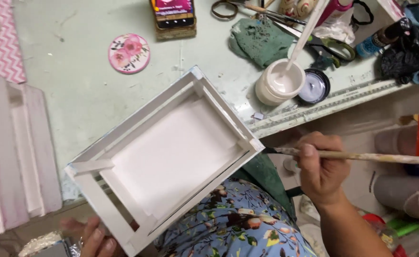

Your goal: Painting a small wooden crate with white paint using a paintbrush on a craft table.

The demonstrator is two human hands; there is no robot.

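The right hand (pixel 321 166) is raised from the lower right, forearm angled up and leftward, with the fingers curled shut around a thin paintbrush (pixel 361 155). The brush is held almost level, its dark tip pointed left and set at the near right corner of a white wooden crate (pixel 164 159). The left hand (pixel 95 240) is seen only in part at the bottom edge, under the crate's near left corner; fingers are pressed against the underside, though how far they are closed cannot be told.

The crate is held tilted, open side up, partly over the pale green tabletop (pixel 76 81) and partly over the person's floral-clad lap. Its far corner lies near a white jar of paint (pixel 280 83) with a stirring stick in it, and a dark lid (pixel 314 87) sits just beside that jar. Bare tabletop is left to the crate's upper left, around a round floral coaster (pixel 129 53). Stacked whitewashed boards (pixel 14 157) close off the left side.
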